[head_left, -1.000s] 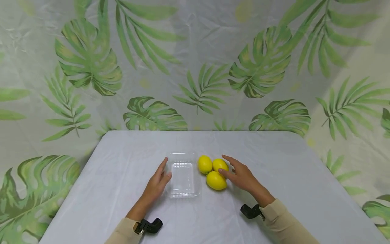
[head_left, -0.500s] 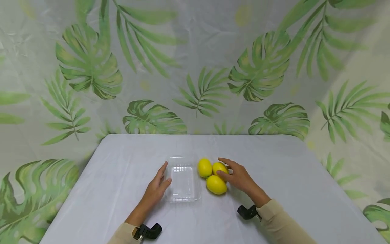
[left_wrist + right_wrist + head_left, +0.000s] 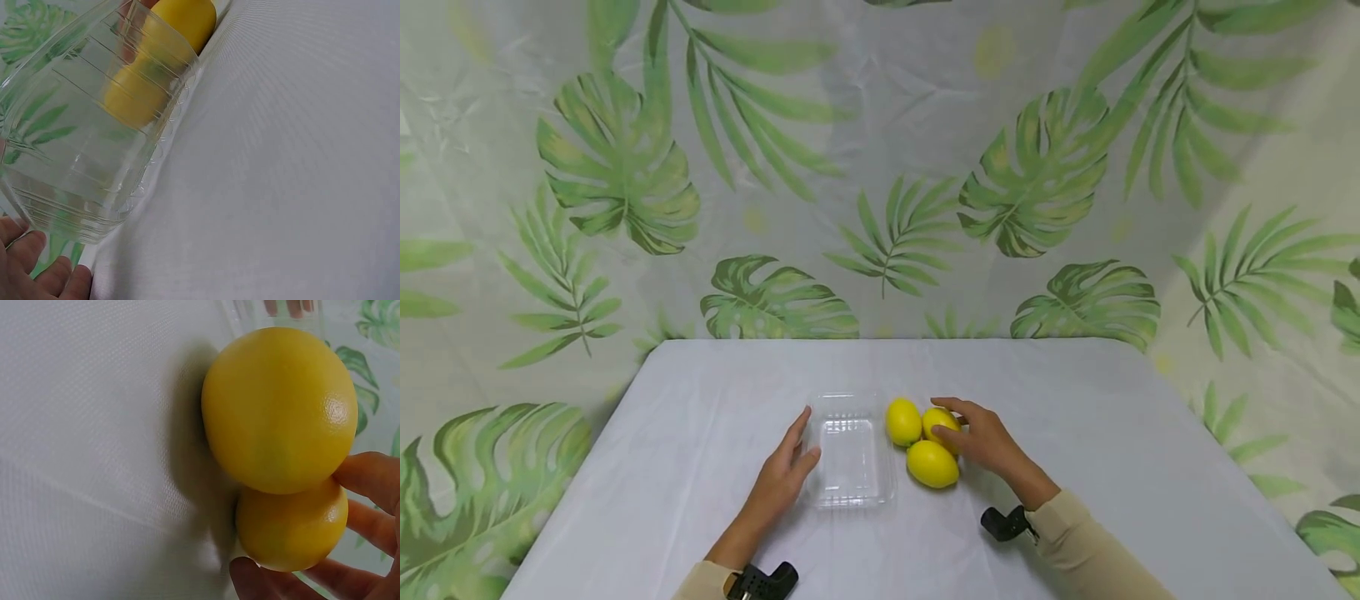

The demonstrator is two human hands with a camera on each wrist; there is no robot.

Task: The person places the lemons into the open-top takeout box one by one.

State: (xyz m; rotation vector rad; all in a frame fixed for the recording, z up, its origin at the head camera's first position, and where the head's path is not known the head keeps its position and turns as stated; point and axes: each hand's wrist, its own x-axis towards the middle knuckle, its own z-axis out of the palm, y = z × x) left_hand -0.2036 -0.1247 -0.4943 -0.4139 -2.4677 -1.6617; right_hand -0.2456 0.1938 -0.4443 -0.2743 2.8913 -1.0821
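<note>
- Three lemons sit in a tight cluster on the table (image 3: 1075, 433), just right of centre, touching one another.
- Far right lemon (image 3: 940, 423): the right hand (image 3: 981, 437) is cupped round it, fingers curled over its far side, thumb at its near side. In the right wrist view the thumb and fingers (image 3: 369, 481) bracket this lemon (image 3: 290, 528); contact looks made, and the lemon rests on the cloth.
- Near lemon (image 3: 932, 464): lies just in front of the held one, touching it, close by the right thumb. In the right wrist view it fills the middle (image 3: 278, 409).
- Far left lemon (image 3: 903, 422): just beside the clear plastic tray (image 3: 850, 487), touching or nearly so; cannot tell which.
- Tray: shallow, transparent, ribbed walls, lies flat, left of the lemons. In the left wrist view the lemons show yellow through its wall (image 3: 94, 187).
- Left hand (image 3: 782, 479): rests on the table along the tray's left edge, fingers straight and together, thumb against the tray's near-left corner. Fingertips (image 3: 37, 269) show at the frame's corner, just short of the tray wall.
- Both wrists wear black camera mounts; sleeves are beige.
- White cloth covers the table; a leaf-print backdrop (image 3: 625, 167) hangs behind and at both sides.
</note>
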